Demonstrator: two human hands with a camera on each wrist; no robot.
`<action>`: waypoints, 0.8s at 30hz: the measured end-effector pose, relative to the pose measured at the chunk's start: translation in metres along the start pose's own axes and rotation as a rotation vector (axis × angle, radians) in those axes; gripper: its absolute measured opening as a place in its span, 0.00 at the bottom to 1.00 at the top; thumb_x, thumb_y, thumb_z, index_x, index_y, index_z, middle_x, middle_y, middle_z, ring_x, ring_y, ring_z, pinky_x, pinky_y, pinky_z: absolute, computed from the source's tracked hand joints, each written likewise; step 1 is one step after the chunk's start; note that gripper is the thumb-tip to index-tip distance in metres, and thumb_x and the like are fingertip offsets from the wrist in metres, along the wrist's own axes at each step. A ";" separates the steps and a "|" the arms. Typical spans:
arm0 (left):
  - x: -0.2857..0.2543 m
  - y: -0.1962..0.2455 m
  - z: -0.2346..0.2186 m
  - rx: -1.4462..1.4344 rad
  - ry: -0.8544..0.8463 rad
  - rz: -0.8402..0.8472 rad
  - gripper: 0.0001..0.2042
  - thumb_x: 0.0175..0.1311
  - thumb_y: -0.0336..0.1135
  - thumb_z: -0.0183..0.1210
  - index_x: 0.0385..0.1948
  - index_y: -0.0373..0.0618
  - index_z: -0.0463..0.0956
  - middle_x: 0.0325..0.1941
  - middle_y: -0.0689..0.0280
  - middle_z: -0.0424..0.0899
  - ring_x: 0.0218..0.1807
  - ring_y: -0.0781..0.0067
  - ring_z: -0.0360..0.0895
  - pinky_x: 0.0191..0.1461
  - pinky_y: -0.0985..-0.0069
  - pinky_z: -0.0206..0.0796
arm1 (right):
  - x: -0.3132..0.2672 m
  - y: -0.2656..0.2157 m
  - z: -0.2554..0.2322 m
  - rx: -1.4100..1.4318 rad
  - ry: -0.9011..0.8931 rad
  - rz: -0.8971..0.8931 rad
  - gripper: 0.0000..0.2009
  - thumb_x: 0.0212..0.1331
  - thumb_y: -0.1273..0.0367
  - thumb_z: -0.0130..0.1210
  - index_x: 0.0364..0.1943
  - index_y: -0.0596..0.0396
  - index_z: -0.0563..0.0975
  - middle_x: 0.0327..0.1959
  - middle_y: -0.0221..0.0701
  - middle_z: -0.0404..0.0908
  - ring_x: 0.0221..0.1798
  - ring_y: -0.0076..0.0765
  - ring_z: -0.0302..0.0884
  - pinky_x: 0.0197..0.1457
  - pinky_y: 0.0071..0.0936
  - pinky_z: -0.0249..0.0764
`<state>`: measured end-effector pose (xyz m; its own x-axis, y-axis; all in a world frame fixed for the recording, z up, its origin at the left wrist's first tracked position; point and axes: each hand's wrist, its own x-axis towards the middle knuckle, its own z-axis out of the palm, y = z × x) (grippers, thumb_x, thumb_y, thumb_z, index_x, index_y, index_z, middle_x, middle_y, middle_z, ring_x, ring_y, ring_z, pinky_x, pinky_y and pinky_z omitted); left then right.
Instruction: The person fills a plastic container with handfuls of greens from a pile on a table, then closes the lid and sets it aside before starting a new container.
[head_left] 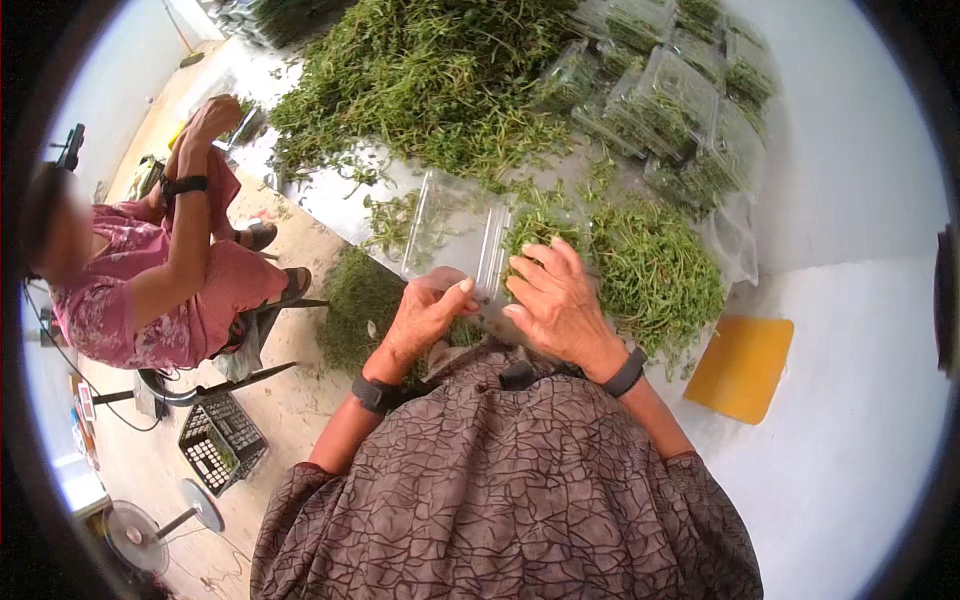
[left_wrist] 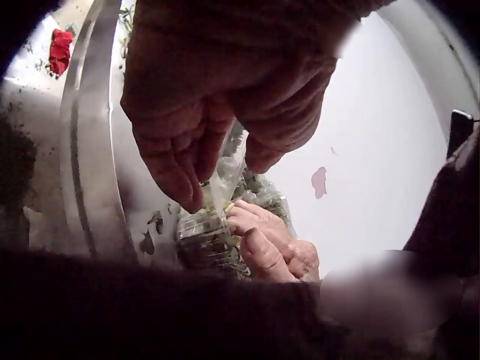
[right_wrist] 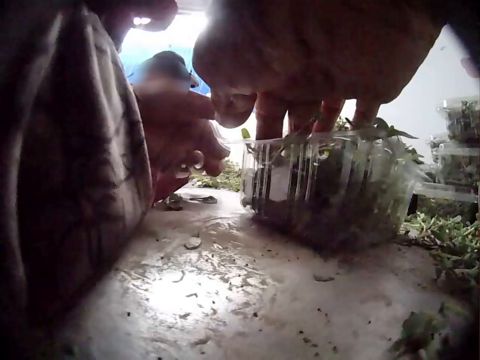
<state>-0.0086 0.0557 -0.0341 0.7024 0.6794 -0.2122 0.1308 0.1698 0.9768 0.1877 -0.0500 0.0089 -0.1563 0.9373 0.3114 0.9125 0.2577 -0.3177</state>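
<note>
A clear plastic box [right_wrist: 330, 180] holding green sprigs stands on the pale table, its open lid [head_left: 440, 225] spread to the left. My left hand [head_left: 425, 315] pinches the near edge of the plastic between thumb and fingers; in the left wrist view the same hand [left_wrist: 225, 105] is dark above the box. With fingers spread, my right hand [head_left: 562, 305] presses on the greens [head_left: 540, 225] in the box. The right wrist view shows that hand [right_wrist: 315, 60] with its fingertips down inside the rim.
A big heap of greens [head_left: 430, 80] covers the far table, with a smaller pile [head_left: 655, 265] at the right. Filled boxes [head_left: 670, 100] are stacked at the back right. A yellow board [head_left: 740, 370] is by the right edge. A seated person [head_left: 170, 260] is at the left.
</note>
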 end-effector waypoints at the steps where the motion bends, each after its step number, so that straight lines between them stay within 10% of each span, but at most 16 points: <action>1: 0.000 0.000 0.000 0.000 -0.010 -0.003 0.17 0.72 0.41 0.53 0.36 0.31 0.78 0.33 0.62 0.83 0.35 0.74 0.80 0.40 0.75 0.75 | 0.000 0.000 0.002 -0.002 -0.010 -0.008 0.16 0.49 0.63 0.64 0.39 0.59 0.79 0.52 0.39 0.76 0.63 0.46 0.66 0.72 0.51 0.54; 24: -0.009 0.024 0.012 0.466 0.007 0.169 0.12 0.62 0.36 0.62 0.34 0.33 0.78 0.28 0.57 0.84 0.29 0.69 0.81 0.34 0.73 0.72 | -0.014 0.009 0.000 0.076 0.035 -0.031 0.12 0.49 0.65 0.63 0.37 0.55 0.81 0.45 0.31 0.82 0.59 0.42 0.71 0.71 0.51 0.57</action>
<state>-0.0034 0.0445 -0.0082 0.7362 0.6750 -0.0481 0.3158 -0.2797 0.9067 0.1982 -0.0606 0.0022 -0.1697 0.9200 0.3532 0.8756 0.3053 -0.3744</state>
